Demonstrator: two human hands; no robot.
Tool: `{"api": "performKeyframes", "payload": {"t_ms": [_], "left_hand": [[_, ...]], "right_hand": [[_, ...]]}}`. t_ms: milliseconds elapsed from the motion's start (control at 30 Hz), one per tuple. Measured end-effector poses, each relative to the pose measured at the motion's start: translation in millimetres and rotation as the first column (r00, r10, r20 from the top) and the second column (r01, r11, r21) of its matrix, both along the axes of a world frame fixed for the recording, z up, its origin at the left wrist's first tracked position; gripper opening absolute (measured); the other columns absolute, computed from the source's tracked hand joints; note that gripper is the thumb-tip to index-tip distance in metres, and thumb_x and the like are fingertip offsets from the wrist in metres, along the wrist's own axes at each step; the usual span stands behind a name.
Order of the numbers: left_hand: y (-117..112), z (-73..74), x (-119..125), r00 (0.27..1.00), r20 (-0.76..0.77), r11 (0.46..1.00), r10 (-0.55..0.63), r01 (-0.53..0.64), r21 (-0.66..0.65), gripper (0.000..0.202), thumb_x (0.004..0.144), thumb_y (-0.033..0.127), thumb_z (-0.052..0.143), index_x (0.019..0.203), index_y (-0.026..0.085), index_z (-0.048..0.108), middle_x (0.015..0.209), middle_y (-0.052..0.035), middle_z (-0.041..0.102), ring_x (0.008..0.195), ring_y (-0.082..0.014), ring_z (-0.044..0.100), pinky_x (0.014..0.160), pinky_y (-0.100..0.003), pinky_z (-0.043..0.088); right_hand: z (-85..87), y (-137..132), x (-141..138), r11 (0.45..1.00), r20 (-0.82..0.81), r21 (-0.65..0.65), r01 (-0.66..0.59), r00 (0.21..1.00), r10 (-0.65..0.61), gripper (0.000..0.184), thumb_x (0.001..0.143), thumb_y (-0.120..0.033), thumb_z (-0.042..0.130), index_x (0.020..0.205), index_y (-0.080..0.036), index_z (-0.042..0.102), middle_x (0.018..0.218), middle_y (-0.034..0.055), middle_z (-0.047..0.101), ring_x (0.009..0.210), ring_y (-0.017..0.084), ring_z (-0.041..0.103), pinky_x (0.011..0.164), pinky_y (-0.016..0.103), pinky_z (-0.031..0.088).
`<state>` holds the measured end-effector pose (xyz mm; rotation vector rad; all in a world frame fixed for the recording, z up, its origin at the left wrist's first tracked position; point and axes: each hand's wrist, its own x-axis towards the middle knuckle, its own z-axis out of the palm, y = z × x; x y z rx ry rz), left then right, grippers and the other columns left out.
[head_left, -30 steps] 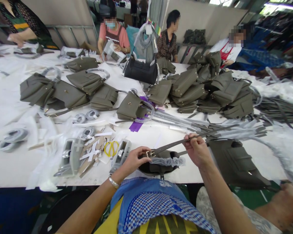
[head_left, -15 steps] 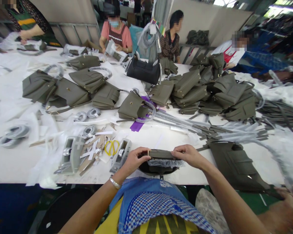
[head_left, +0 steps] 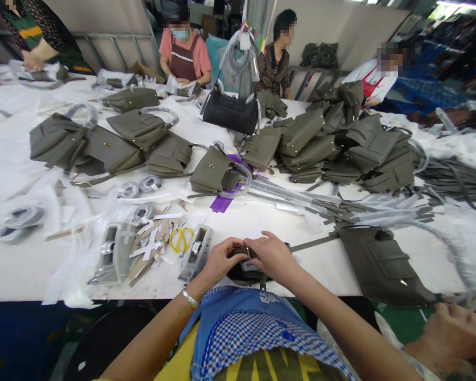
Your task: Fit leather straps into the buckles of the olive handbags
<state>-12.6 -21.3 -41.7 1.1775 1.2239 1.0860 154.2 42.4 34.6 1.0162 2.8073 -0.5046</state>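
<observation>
At the front edge of the table, a dark olive handbag (head_left: 238,274) lies partly hidden beneath my hands. My left hand (head_left: 225,256) pinches the bag's top edge at its left side, beside a small gold metal fitting (head_left: 248,252). My right hand (head_left: 273,258) meets it there, thumb and fingers closed around the same fitting and edge. Clear plastic wrap (head_left: 249,266) shows just below my fingers. A thin olive strap (head_left: 313,243) runs to the right from behind my right hand.
Two tape dispensers (head_left: 196,253), yellow-handled scissors (head_left: 181,239) and paper scraps (head_left: 153,238) lie left. Olive bags (head_left: 305,132) pile up beyond wrapped straps (head_left: 297,191). A black handbag (head_left: 232,112) hangs mid-table. On the right, a co-worker's hand (head_left: 454,330) is near another olive bag (head_left: 381,264).
My right hand has moved left along the bag's top edge to my left hand and the fitting. The co-worker's hands at the right have moved further into view.
</observation>
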Motion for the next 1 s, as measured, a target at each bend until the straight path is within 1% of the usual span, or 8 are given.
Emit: {"api": "performKeyframes", "payload": {"t_ms": [133,233,367,467,633,733,867,1000], "left_hand": [[-1.8,4.5,-9.8,0.971,-0.236,0.994,-0.047,0.068,0.084,0.033,0.075,0.029,0.073,0.107,0.022,0.066,0.109,-0.0054,0.071,0.102,-0.0213,0.064,0.095,-0.034,0.047],[-0.5,5.3,-10.6,0.951,-0.307,0.990,-0.033,0.073,0.120,0.033,0.077,0.031,0.072,0.109,0.023,0.067,0.110,-0.0049,0.071,0.102,-0.0214,0.064,0.093,-0.033,0.048],[2.6,4.2,-6.5,0.945,-0.327,0.984,-0.011,0.069,0.166,0.035,0.076,0.025,0.071,0.111,0.023,0.064,0.107,-0.0031,0.071,0.096,-0.0192,0.066,0.089,-0.031,0.050],[3.8,2.8,-4.4,0.952,-0.304,0.983,-0.030,0.083,0.162,0.041,0.076,0.019,0.069,0.115,0.022,0.059,0.102,-0.0022,0.071,0.091,-0.0171,0.066,0.086,-0.030,0.052],[7.4,4.7,2.7,0.908,-0.417,0.938,-0.041,0.178,0.296,0.042,0.079,0.026,0.069,0.119,0.022,0.057,0.118,-0.0074,0.065,0.108,-0.0212,0.060,0.095,-0.037,0.048],[13.1,8.6,9.1,0.873,-0.486,0.924,0.049,0.145,0.354,0.033,0.082,0.027,0.066,0.114,0.024,0.060,0.113,-0.0056,0.067,0.106,-0.0215,0.060,0.096,-0.040,0.045],[23.1,7.0,12.1,0.849,-0.518,0.948,0.105,0.072,0.309,0.032,0.079,0.030,0.070,0.110,0.025,0.063,0.108,-0.0034,0.069,0.101,-0.0222,0.061,0.092,-0.040,0.044],[33.3,1.0,9.5,0.860,-0.503,0.956,0.084,0.072,0.283,0.029,0.075,0.030,0.074,0.103,0.026,0.067,0.103,-0.0034,0.070,0.103,-0.0231,0.059,0.093,-0.039,0.044]], "right_hand": [[-8.3,8.4,6.1,0.996,-0.051,-0.077,0.035,0.998,-0.039,0.041,0.078,-0.033,0.070,0.117,-0.024,0.061,0.100,0.0075,0.073,0.093,0.025,0.066,0.091,0.037,0.045],[-8.1,15.2,12.6,0.981,-0.102,-0.172,0.090,0.989,-0.108,0.041,0.078,-0.035,0.070,0.118,-0.027,0.062,0.104,0.0050,0.073,0.093,0.026,0.068,0.080,0.033,0.050],[-0.3,20.1,19.2,0.945,-0.219,-0.305,0.118,0.957,-0.190,0.036,0.079,-0.036,0.069,0.113,-0.027,0.066,0.108,0.0026,0.072,0.097,0.025,0.068,0.084,0.031,0.049],[9.2,22.9,28.7,0.912,-0.248,-0.370,0.177,0.927,-0.281,0.030,0.079,-0.035,0.068,0.107,-0.026,0.069,0.103,0.0019,0.074,0.092,0.024,0.069,0.081,0.030,0.050],[21.1,26.0,51.0,0.871,-0.300,-0.435,0.228,0.875,-0.379,0.023,0.078,-0.035,0.067,0.098,-0.023,0.069,0.095,0.0016,0.073,0.088,0.022,0.066,0.082,0.031,0.049],[18.6,24.1,61.5,0.817,-0.346,-0.517,0.254,0.811,-0.471,0.025,0.080,-0.037,0.065,0.099,-0.021,0.066,0.092,0.0032,0.071,0.085,0.020,0.065,0.080,0.032,0.050],[7.7,20.7,70.3,0.732,-0.435,-0.657,0.182,0.702,-0.564,0.024,0.081,-0.038,0.066,0.095,-0.020,0.063,0.110,0.0079,0.067,0.104,0.022,0.061,0.094,0.035,0.047],[-4.3,20.6,75.9,0.722,-0.458,-0.665,0.191,0.660,-0.596,0.021,0.085,-0.039,0.060,0.090,-0.019,0.064,0.112,0.0094,0.066,0.107,0.022,0.060,0.096,0.038,0.045]]}}
